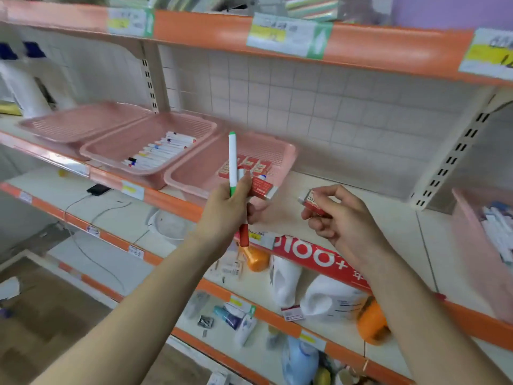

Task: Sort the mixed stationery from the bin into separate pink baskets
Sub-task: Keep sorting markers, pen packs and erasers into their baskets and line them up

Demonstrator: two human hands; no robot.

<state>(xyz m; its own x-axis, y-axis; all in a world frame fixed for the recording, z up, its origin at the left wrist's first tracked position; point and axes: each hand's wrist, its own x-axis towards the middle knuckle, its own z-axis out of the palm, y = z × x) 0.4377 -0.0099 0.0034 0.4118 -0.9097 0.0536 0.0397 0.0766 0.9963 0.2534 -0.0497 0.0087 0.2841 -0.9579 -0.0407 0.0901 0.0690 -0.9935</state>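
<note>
Setting: shop shelf point(361, 190) of cream board with orange edging, white tiled wall point(305, 93) behind.
Left hand point(222, 209): raised before the shelf, fingers curled round two markers and one eraser.
Held markers: slim white plastic tubes, the green-capped marker point(232, 159) upright and the red-capped marker point(243, 234) pointing down.
Held eraser point(262, 188): a red-sleeved block beside the thumb.
Right hand point(344, 218): raised apart from the left, thumb and fingertips pinching a second eraser point(315, 202), red with a white end.
Baskets: three shallow pink plastic trays with slotted floors, side by side: left basket point(83, 122), middle basket point(111, 145), right basket point(283, 154).
Contents: a row of white markers point(161, 148) in the middle basket, too blurred to count; at least three red erasers point(247, 165) in the right one.
Bin point(472, 245): pink, at the right edge, holding white markers.
</note>
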